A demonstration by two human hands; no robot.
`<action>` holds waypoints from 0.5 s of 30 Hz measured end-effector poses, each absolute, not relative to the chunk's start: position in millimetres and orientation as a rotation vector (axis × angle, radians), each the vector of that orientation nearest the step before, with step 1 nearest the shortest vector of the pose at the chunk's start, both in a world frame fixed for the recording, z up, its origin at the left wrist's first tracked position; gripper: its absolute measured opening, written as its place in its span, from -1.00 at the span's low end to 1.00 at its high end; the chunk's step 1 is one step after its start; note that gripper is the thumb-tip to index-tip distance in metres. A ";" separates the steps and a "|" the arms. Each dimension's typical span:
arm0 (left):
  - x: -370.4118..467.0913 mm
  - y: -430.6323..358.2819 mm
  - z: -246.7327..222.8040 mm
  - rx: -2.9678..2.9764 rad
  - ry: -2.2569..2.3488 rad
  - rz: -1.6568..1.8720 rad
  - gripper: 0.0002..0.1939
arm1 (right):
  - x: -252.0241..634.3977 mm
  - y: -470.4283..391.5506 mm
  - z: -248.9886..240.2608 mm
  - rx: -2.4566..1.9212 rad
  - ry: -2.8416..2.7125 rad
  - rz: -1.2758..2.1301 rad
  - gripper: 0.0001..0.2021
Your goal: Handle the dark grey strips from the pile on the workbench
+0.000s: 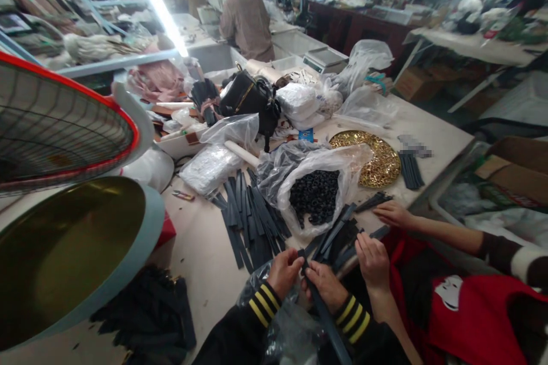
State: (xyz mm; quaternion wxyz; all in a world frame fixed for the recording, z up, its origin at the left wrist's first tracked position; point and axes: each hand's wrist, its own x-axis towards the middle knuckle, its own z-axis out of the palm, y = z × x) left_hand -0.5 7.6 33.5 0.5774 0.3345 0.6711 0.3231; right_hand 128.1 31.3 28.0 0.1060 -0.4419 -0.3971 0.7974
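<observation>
Down at the cluttered pale worktable (pixel 205 251) of a fluorescent-lit workshop, the left hand (pixel 285 271) and right hand (pixel 326 285) both pinch one dark flat leather strap (pixel 325 313), beside a clear bag of black rings (pixel 315 195).

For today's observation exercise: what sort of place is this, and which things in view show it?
Probably a small workshop assembling bag or accessory parts. Both hands, left hand and right hand, grip a dark strap; a pile of straps, a bag of black rings and a weighing scale crowd the worktable.
</observation>
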 end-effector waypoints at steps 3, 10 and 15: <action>-2.9 31.9 27.5 1.031 1.636 0.603 -0.76 | 135.0 32.2 21.4 -1.426 -1.033 2.269 -0.61; 12.0 123.6 2.7 1.348 1.850 0.424 -0.79 | 164.1 31.4 20.4 -1.570 -0.887 2.051 -0.49; 20.2 138.0 7.9 1.246 1.952 0.370 -0.78 | 194.7 82.7 33.9 -1.433 -1.188 2.017 -0.47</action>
